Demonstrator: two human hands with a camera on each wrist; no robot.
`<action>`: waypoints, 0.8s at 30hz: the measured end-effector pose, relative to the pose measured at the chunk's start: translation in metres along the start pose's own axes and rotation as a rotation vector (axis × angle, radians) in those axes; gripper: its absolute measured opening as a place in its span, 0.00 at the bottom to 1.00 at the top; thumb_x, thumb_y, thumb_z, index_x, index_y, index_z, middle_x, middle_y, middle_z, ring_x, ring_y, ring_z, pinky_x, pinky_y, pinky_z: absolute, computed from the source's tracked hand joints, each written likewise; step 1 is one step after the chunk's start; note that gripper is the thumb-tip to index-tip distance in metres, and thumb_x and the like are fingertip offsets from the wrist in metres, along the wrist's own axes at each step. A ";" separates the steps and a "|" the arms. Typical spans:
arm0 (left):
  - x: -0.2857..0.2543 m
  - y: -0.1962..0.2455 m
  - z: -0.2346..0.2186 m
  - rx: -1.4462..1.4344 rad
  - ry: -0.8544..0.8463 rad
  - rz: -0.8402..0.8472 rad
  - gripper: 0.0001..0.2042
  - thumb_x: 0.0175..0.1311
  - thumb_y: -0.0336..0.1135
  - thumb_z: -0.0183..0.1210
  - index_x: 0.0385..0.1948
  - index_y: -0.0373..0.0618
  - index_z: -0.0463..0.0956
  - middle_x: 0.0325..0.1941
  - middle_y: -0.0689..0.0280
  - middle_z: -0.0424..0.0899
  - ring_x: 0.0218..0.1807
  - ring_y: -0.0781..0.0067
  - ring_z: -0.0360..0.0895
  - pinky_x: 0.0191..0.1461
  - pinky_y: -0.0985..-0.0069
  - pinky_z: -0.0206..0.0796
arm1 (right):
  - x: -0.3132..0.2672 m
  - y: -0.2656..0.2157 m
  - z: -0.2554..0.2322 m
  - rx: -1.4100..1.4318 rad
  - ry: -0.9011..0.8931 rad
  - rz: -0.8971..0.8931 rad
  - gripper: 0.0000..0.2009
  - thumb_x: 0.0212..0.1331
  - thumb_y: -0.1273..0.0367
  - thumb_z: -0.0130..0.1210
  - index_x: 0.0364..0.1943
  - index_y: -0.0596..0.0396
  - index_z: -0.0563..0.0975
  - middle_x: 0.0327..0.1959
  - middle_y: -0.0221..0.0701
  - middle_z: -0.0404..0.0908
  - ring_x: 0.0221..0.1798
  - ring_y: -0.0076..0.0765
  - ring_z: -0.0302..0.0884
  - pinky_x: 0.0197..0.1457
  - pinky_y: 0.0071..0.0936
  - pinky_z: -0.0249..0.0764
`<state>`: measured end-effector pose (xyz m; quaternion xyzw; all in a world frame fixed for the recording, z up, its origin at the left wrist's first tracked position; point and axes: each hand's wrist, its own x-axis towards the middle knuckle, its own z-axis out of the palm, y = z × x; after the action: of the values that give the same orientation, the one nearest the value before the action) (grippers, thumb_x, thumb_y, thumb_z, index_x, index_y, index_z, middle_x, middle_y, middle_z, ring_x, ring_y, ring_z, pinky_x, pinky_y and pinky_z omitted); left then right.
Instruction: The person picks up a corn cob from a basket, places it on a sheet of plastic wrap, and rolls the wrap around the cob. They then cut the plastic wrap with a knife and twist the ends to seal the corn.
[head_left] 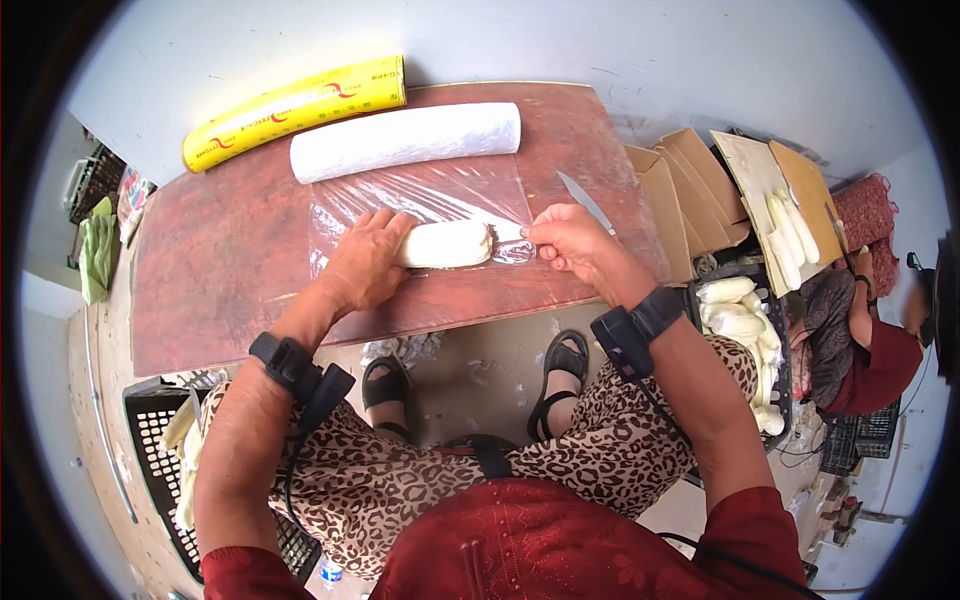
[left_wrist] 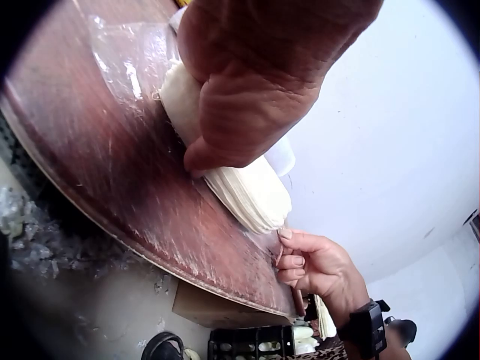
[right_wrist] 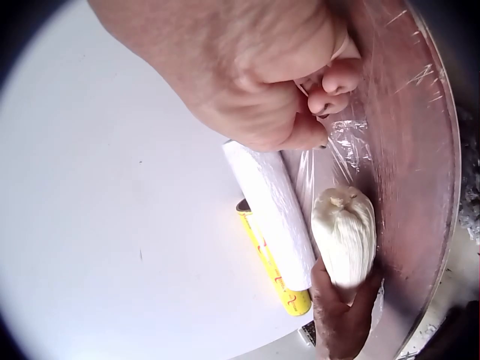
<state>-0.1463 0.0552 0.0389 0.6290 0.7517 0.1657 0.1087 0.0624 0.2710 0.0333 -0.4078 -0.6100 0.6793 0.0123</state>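
Note:
A pale, husk-like bundle (head_left: 445, 245) lies lengthwise on clear plastic film (head_left: 340, 205) on the red-brown table. My left hand (head_left: 368, 262) grips its left end, thumb and fingers on either side, as the right wrist view also shows. My right hand (head_left: 580, 243), just beyond the bundle's right end, pinches the edge of the film between thumb and forefinger; the film is pulled taut there. In the left wrist view the bundle (left_wrist: 251, 195) runs out from under my left hand (left_wrist: 247, 82) towards my right hand (left_wrist: 322, 264).
A white film roll (head_left: 405, 142) and a yellow printed tube (head_left: 295, 112) lie at the table's back. A knife (head_left: 585, 203) rests behind my right hand. Cardboard boxes (head_left: 695, 190) and crates of pale bundles (head_left: 735, 320) stand to the right, near another person.

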 end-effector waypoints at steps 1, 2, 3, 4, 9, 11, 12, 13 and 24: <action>0.000 -0.001 0.000 0.005 0.000 0.000 0.24 0.49 0.27 0.63 0.52 0.42 0.70 0.47 0.54 0.74 0.52 0.47 0.71 0.58 0.59 0.64 | 0.000 0.002 0.001 -0.003 0.006 -0.018 0.07 0.59 0.74 0.60 0.33 0.56 0.72 0.24 0.26 0.72 0.21 0.16 0.65 0.17 0.15 0.59; 0.000 -0.001 0.001 0.010 -0.001 0.001 0.24 0.50 0.27 0.63 0.52 0.42 0.70 0.47 0.54 0.74 0.52 0.47 0.71 0.58 0.59 0.64 | -0.002 0.002 0.002 0.030 -0.001 -0.012 0.07 0.59 0.74 0.60 0.33 0.56 0.72 0.24 0.26 0.73 0.21 0.16 0.66 0.18 0.15 0.59; 0.000 -0.001 0.001 0.015 -0.001 0.001 0.24 0.50 0.27 0.63 0.52 0.42 0.70 0.47 0.54 0.74 0.52 0.47 0.71 0.58 0.59 0.64 | -0.004 0.003 0.003 0.064 -0.007 -0.008 0.07 0.60 0.74 0.60 0.32 0.56 0.72 0.24 0.26 0.73 0.21 0.16 0.67 0.18 0.15 0.60; 0.000 -0.001 0.001 0.012 0.004 0.006 0.24 0.50 0.27 0.63 0.52 0.42 0.70 0.47 0.54 0.74 0.52 0.47 0.71 0.58 0.58 0.64 | -0.006 0.003 0.003 0.097 -0.014 -0.002 0.07 0.60 0.75 0.59 0.32 0.56 0.71 0.24 0.26 0.73 0.21 0.17 0.68 0.18 0.15 0.61; -0.001 0.000 0.000 0.006 0.006 -0.002 0.24 0.50 0.27 0.63 0.52 0.43 0.70 0.47 0.54 0.75 0.52 0.47 0.71 0.58 0.58 0.64 | -0.005 0.008 0.001 0.077 -0.048 -0.024 0.05 0.57 0.77 0.56 0.33 0.60 0.72 0.26 0.30 0.74 0.23 0.20 0.68 0.21 0.18 0.63; 0.000 0.001 0.000 0.014 -0.008 -0.017 0.23 0.50 0.27 0.63 0.52 0.43 0.70 0.47 0.54 0.75 0.52 0.47 0.71 0.58 0.58 0.64 | -0.005 0.008 0.000 0.076 -0.056 -0.028 0.05 0.56 0.77 0.56 0.33 0.60 0.71 0.26 0.29 0.73 0.23 0.19 0.68 0.21 0.18 0.63; 0.000 0.001 0.000 0.018 -0.015 -0.024 0.23 0.51 0.28 0.63 0.52 0.43 0.70 0.47 0.54 0.75 0.52 0.47 0.71 0.59 0.58 0.64 | -0.005 0.009 -0.001 0.087 -0.056 -0.027 0.05 0.56 0.78 0.56 0.33 0.59 0.71 0.25 0.29 0.73 0.22 0.19 0.68 0.20 0.18 0.63; 0.000 0.001 0.000 0.018 -0.015 -0.025 0.23 0.51 0.27 0.63 0.52 0.43 0.70 0.47 0.54 0.74 0.52 0.47 0.70 0.59 0.58 0.64 | -0.005 0.010 -0.001 0.097 -0.057 -0.027 0.05 0.56 0.78 0.56 0.33 0.59 0.71 0.25 0.29 0.72 0.22 0.19 0.67 0.20 0.19 0.63; 0.000 -0.001 -0.001 0.011 -0.036 -0.029 0.22 0.51 0.27 0.62 0.51 0.43 0.70 0.47 0.53 0.74 0.52 0.46 0.70 0.58 0.58 0.64 | -0.010 0.011 0.000 -0.076 0.034 -0.065 0.07 0.57 0.76 0.57 0.38 0.67 0.76 0.24 0.29 0.75 0.19 0.18 0.67 0.17 0.18 0.60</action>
<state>-0.1477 0.0550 0.0391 0.6216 0.7595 0.1487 0.1213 0.0745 0.2633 0.0297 -0.3993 -0.6481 0.6478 0.0291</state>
